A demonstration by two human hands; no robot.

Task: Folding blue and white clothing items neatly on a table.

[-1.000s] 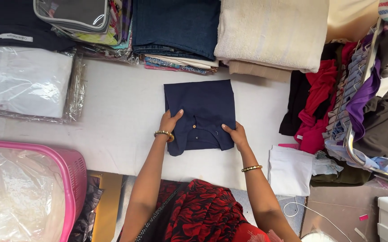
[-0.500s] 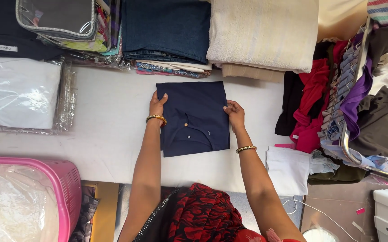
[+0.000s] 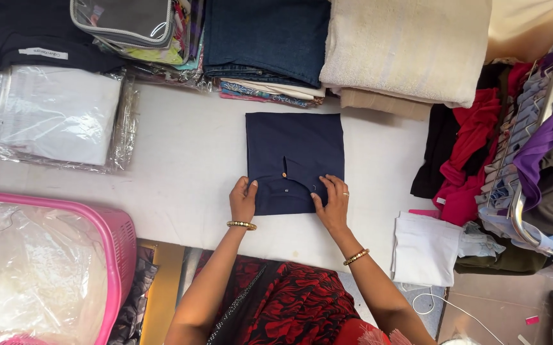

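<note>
A folded navy blue shirt (image 3: 294, 153) with small buttons lies flat on the white table (image 3: 187, 172), collar end toward me. My left hand (image 3: 243, 200) rests on its near left corner, fingers together against the cloth. My right hand (image 3: 332, 203) presses flat on the near right part by the collar, fingers spread. Both wrists wear gold bangles. Neither hand lifts the shirt.
Folded stacks line the far edge: dark jeans (image 3: 267, 35), a cream blanket (image 3: 407, 48), a zip pouch (image 3: 123, 19). A plastic-wrapped white garment (image 3: 53, 115) lies left. A pink basket (image 3: 107, 255) sits near left. Red, purple and black clothes (image 3: 475, 147) pile up on the right, white cloth (image 3: 427, 246) below.
My hands slid from the shirt's side edges toward its near edge by the collar. The shirt stays folded at the same spot while the camera view shifted.
</note>
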